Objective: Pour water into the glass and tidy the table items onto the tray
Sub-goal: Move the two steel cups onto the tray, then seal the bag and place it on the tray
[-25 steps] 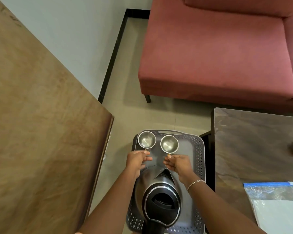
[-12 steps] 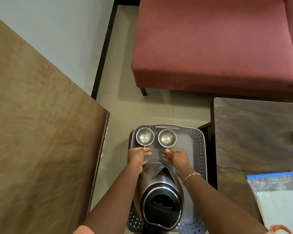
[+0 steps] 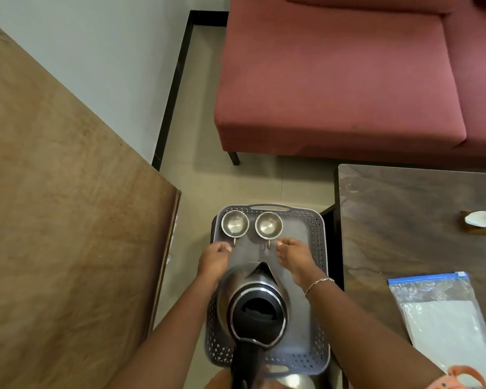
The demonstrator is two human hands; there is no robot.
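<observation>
Head view. Tray [image 3: 319,248]: grey, perforated rim, beside the dark counter [image 3: 404,220]. Left cup [image 3: 235,224] and right cup [image 3: 268,225], steel, stand side by side at its far end. Kettle [image 3: 257,304], steel with a black lid, stands at the near end. Left hand [image 3: 212,261] and right hand [image 3: 295,259]: each grip slack, holding nothing, just beside the cup handles.

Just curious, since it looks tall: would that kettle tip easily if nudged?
Probably somewhat: the kettle stands tall on the flat tray, so a sideways push may topple it. Its polished steel looks slippery; the black handle seems the safer hold.
</observation>
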